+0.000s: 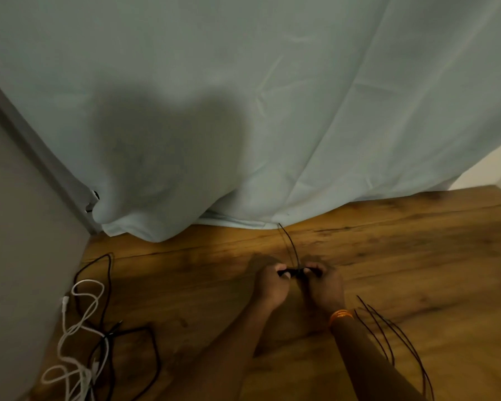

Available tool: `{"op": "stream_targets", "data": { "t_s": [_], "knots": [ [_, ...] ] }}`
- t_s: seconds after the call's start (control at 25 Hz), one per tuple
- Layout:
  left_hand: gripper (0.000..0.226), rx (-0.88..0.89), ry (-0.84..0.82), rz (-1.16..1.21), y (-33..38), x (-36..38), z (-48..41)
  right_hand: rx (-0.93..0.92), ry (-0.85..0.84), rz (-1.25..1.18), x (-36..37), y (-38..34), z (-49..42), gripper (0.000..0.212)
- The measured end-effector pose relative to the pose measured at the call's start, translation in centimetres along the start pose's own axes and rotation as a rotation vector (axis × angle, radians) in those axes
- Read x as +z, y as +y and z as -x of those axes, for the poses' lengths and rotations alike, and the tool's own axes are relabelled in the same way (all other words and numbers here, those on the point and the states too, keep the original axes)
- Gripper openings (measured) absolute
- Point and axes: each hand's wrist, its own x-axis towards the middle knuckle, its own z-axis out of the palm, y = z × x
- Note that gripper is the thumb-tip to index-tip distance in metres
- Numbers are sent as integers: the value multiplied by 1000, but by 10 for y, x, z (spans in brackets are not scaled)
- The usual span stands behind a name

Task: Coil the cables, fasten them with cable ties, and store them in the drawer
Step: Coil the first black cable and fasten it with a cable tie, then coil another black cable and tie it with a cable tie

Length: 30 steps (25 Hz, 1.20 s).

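A wooden tabletop (402, 256) with brown grain fills the near part of the scene. At its near left corner lies a white cable (81, 328) in a loose tangle, with black cables (156, 357) looped over and around it, reaching toward the left edge. At the near right, several thin black cable ties (388, 342) lie fanned out, close together. Along the far edge, the hem of a pale blue cloth (185, 227) rests on the wood.

The left hand (269, 287) and right hand (324, 285) sit side by side mid-surface (417, 256), gripping a bundled cable (294, 272) between them. A tangle of cables (81, 342) lies far left, loose cable ties (388, 337) just right of the right forearm, and a hanging sheet (272, 111) behind.
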Motion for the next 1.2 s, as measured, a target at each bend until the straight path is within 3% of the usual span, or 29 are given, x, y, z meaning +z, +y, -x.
{"op": "stream_targets", "data": {
  "t_s": [0.28, 0.4, 0.52, 0.64, 0.88, 1.0, 1.12, 1.2],
  "knots": [
    [49, 42, 19, -70, -3, 2, 11, -103, 58, 111, 0, 9, 8, 25],
    [46, 47, 61, -63, -6, -1, 19, -227, 145, 298, 0, 8, 19, 27],
    [39, 111, 86, -67, -6, -9, 32, -322, 203, 221, 5, -14, 46, 26],
    [33, 179, 113, -82, -12, -28, 51, -416, 77, 147, 19, -32, 73, 18],
    [15, 227, 310, -229, -64, -82, 103, -336, -354, 37, 58, -52, 128, 21],
    [24, 204, 366, -399, -104, -104, 133, -367, -534, 109, 81, -55, 155, 21],
    [28, 266, 466, -407, -136, -115, 156, -441, -592, 178, 99, -59, 180, 25],
    [38, 201, 572, -441, -150, -123, 163, -483, -620, 223, 106, -60, 193, 26]
  ]
}}
